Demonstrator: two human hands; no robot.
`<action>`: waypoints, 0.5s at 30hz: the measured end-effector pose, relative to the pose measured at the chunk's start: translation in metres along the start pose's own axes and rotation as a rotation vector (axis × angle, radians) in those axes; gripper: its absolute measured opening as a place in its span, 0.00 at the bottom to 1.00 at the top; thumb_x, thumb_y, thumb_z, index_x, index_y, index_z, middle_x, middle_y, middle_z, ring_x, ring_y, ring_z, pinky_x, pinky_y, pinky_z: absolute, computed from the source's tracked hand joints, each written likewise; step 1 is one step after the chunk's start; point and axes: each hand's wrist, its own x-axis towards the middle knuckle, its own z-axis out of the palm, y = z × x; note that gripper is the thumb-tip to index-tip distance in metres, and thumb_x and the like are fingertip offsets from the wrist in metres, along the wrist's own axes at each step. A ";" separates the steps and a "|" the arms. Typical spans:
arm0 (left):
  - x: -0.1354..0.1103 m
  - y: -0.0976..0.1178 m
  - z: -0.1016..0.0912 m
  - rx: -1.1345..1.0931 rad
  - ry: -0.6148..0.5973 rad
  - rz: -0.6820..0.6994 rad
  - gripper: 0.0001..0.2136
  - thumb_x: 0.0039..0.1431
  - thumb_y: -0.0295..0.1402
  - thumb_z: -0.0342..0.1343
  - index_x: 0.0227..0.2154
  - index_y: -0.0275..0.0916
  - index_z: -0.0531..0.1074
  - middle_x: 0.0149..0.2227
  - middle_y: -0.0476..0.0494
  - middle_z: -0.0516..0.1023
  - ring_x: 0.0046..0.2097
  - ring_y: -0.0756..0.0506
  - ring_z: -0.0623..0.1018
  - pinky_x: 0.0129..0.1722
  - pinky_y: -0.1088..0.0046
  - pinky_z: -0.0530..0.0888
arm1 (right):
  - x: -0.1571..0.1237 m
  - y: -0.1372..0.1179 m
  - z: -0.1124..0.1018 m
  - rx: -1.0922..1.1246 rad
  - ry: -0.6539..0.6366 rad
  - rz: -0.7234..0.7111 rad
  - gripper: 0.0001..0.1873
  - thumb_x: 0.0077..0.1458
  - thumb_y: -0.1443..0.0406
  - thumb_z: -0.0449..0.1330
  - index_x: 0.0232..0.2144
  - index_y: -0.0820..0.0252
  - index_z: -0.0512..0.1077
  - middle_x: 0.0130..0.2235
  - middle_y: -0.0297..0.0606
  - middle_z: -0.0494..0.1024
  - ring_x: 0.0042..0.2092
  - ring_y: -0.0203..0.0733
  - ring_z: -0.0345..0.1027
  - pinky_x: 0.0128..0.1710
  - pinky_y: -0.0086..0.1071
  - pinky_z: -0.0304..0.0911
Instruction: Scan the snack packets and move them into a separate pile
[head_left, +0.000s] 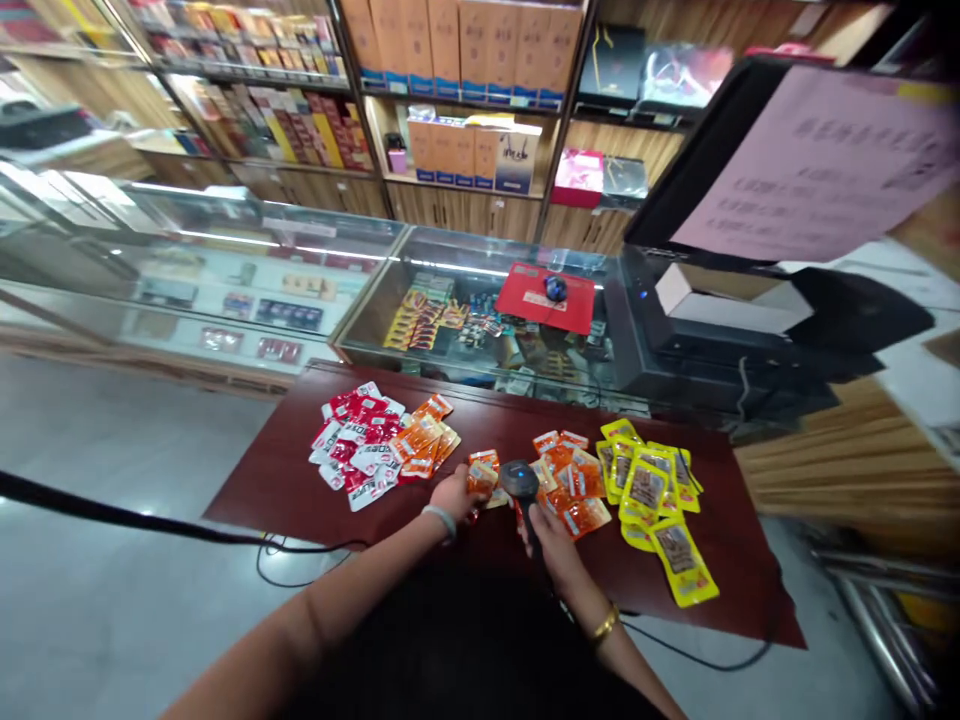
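Observation:
My left hand (455, 494) is closed on a small orange snack packet (483, 474) at the middle of the dark red table (270, 480). My right hand (546, 538) grips the handle of a black barcode scanner (520, 481), whose head sits right beside that packet. A pile of red-and-white packets (356, 445) lies to the left, with orange packets (426, 438) next to it. More orange packets (570, 480) lie just right of the scanner, and yellow packets (652, 495) spread further right.
A glass display counter (420, 300) runs behind the table, with a red mat (546, 297) and a mouse on it. A black monitor (750, 180) with a pink paper stands at the right. Shelves of boxes line the back wall. Black cables (285, 548) trail off the table's front.

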 end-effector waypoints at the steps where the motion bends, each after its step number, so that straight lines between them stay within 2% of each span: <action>1: -0.001 -0.002 -0.002 -0.024 0.012 -0.004 0.22 0.50 0.41 0.60 0.46 0.40 0.62 0.41 0.42 0.78 0.43 0.43 0.78 0.40 0.73 0.69 | 0.000 -0.002 0.004 -0.013 -0.026 0.010 0.28 0.45 0.41 0.60 0.32 0.59 0.68 0.19 0.26 0.66 0.18 0.30 0.56 0.18 0.24 0.52; 4: -0.005 -0.006 -0.009 -0.022 0.041 0.012 0.22 0.49 0.40 0.60 0.46 0.39 0.62 0.41 0.41 0.78 0.43 0.43 0.78 0.40 0.72 0.69 | 0.001 -0.008 0.020 -0.069 -0.110 0.033 0.30 0.45 0.41 0.59 0.38 0.59 0.69 0.17 0.25 0.65 0.17 0.30 0.55 0.17 0.25 0.52; 8: -0.009 -0.013 -0.017 -0.013 0.057 0.041 0.16 0.55 0.38 0.55 0.44 0.40 0.63 0.39 0.41 0.78 0.41 0.43 0.79 0.36 0.73 0.69 | 0.008 -0.009 0.042 -0.128 -0.209 0.052 0.35 0.44 0.40 0.58 0.45 0.59 0.67 0.17 0.24 0.65 0.16 0.31 0.54 0.16 0.25 0.51; 12: -0.009 -0.027 -0.030 -0.008 0.085 0.013 0.15 0.57 0.40 0.52 0.45 0.38 0.64 0.38 0.38 0.79 0.39 0.42 0.79 0.35 0.72 0.69 | 0.014 -0.006 0.056 -0.175 -0.271 0.018 0.34 0.46 0.40 0.57 0.42 0.60 0.69 0.16 0.25 0.65 0.16 0.32 0.54 0.16 0.26 0.50; 15: -0.004 -0.041 -0.049 0.040 0.148 -0.009 0.19 0.56 0.40 0.53 0.48 0.37 0.63 0.38 0.37 0.78 0.39 0.42 0.78 0.36 0.71 0.69 | 0.013 -0.004 0.060 -0.134 -0.248 0.029 0.33 0.46 0.40 0.57 0.41 0.60 0.68 0.17 0.25 0.65 0.16 0.31 0.54 0.16 0.26 0.50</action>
